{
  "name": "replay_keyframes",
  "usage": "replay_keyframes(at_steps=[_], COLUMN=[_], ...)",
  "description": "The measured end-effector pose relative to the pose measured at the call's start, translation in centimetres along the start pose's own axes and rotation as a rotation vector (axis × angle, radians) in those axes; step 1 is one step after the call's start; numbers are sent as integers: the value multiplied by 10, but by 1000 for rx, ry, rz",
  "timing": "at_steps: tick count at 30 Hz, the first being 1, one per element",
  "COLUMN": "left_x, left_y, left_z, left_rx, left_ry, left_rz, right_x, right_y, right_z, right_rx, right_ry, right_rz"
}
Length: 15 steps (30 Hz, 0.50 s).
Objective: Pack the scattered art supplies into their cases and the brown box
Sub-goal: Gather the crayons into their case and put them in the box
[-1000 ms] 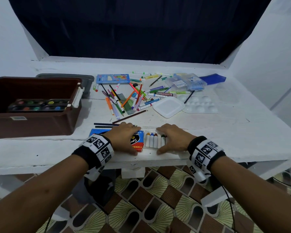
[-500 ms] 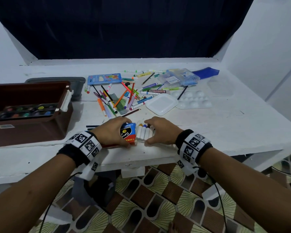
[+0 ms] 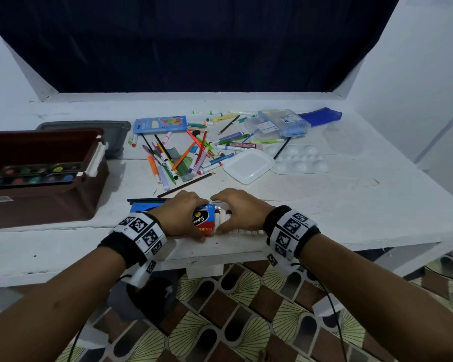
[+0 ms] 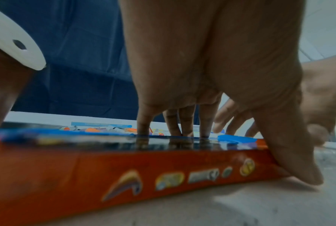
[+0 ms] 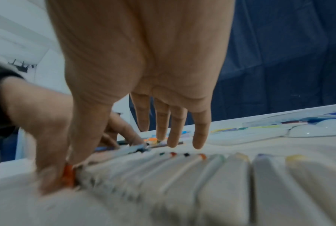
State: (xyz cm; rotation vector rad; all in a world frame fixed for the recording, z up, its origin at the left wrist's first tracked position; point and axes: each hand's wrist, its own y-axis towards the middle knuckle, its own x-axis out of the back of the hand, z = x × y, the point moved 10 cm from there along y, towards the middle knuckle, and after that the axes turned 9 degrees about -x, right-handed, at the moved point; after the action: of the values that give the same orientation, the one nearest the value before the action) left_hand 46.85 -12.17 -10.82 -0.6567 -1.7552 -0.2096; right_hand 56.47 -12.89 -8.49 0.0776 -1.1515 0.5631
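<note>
A red, blue and black crayon box (image 3: 203, 223) lies at the table's near edge. My left hand (image 3: 186, 215) grips it, fingers pressed on its glossy top (image 4: 163, 143) and thumb against its near red side (image 4: 124, 168). A white tray of paper-wrapped crayons (image 3: 246, 232) sticks out of the box's right end. My right hand (image 3: 233, 215) arches over this tray (image 5: 202, 175), thumb at its near edge by the box mouth, fingers hanging over the far ends of the crayons. The two hands almost touch. The brown box (image 3: 37, 205) stands open at the left.
A watercolour palette (image 3: 34, 173) lies in the brown box, a grey lid (image 3: 110, 131) behind it. Scattered markers and pencils (image 3: 183, 152), a blue pencil case (image 3: 160, 124), a clear plastic case (image 3: 283, 122), a white lid (image 3: 249, 165) and a mixing palette (image 3: 301, 160) fill the middle.
The crayon tray has slid left into the box, so fewer crayons show. My right hand has moved left with it and now nearly meets the left hand.
</note>
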Motion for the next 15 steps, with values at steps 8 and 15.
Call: replay_keyframes(at_steps=[8, 15], left_x=[-5, -10], left_y=[3, 11], left_z=[-3, -26], left_rx=[22, -45], left_ry=[65, 20], left_rz=[31, 35], right_x=[48, 18], right_y=[-54, -68], right_z=[-133, -161], right_rx=[-476, -526], right_ry=[213, 441], right_rz=[-287, -419])
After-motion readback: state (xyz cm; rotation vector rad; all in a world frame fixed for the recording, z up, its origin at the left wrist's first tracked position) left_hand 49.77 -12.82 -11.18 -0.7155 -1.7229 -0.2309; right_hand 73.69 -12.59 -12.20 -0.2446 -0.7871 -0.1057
